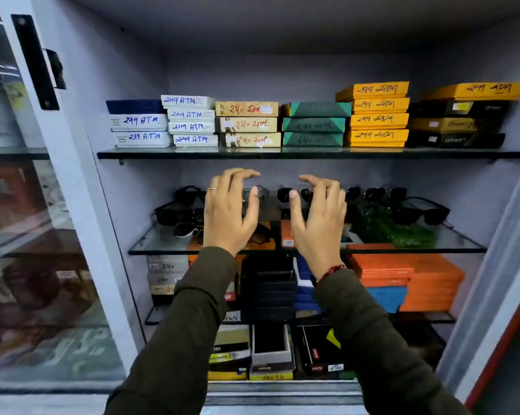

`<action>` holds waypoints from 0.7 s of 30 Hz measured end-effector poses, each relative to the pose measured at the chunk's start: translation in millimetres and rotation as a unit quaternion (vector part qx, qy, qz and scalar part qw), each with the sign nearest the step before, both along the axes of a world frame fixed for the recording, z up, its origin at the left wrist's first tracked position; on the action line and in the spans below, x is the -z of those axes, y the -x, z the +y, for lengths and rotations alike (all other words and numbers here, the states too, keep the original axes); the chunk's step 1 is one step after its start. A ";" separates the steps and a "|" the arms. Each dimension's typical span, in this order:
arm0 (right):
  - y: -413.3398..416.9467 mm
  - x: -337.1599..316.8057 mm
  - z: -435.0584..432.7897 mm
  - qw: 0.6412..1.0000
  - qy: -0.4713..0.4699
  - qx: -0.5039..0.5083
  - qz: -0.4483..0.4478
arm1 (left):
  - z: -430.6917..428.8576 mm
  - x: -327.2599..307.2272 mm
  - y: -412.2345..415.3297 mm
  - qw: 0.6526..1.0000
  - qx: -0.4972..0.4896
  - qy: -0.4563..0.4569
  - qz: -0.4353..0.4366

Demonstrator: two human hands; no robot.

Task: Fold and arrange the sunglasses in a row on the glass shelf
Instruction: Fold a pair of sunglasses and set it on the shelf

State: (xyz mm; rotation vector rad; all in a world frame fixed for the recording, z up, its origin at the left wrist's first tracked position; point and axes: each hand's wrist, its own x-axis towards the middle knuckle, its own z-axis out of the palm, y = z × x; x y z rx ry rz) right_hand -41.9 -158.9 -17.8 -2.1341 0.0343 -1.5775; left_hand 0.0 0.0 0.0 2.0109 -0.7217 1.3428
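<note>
Several dark sunglasses lie on the middle glass shelf [160, 245] of a cabinet. A black pair [175, 215] and a white-rimmed pair [185, 229] sit at the left, a large black pair [423, 212] at the right, and smaller round pairs [372, 193] stand along the back. My left hand [227, 214] and my right hand [318, 218] hover side by side over the shelf's middle, fingers curled and apart, holding nothing. A round dark pair [284, 194] shows between the two hands.
The upper glass shelf [282, 153] carries stacks of white, tan, green, yellow and black boxes. Below the middle shelf are orange boxes [402, 277], black boxes and more cartons. A glass door [37, 205] with a black handle stands open at the left.
</note>
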 end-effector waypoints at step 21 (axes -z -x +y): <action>-54.6 23.7 -13.2 0.912 -0.103 -0.141 0.371 | -13.4 4.9 -78.7 0.885 -0.146 -0.196 0.395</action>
